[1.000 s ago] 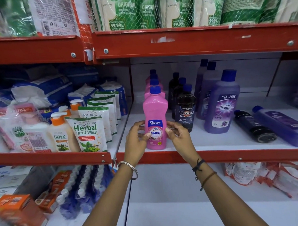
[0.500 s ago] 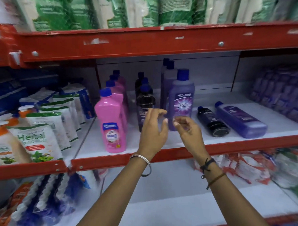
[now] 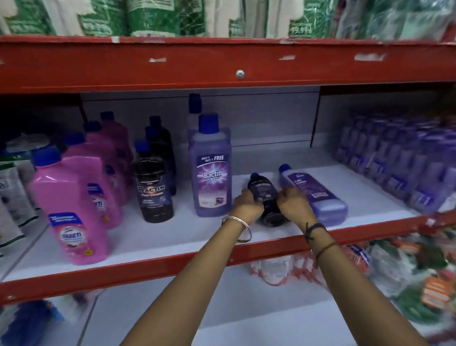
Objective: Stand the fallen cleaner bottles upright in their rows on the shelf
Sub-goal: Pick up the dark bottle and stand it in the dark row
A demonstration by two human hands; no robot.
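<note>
Motion blur smeared the pink bottles (image 3: 74,203) at the left and the purple packs (image 3: 404,170) at the right, leaving their labels unreadable. The left hand (image 3: 246,207) cupped one side of the fallen black bottle (image 3: 266,197); the right hand (image 3: 295,205) cupped the other, its fingers hiding part of the bottle's body. The bottle lay flat between both palms on the white shelf (image 3: 172,235), touching the fallen purple bottle (image 3: 314,192) beside it.
</note>
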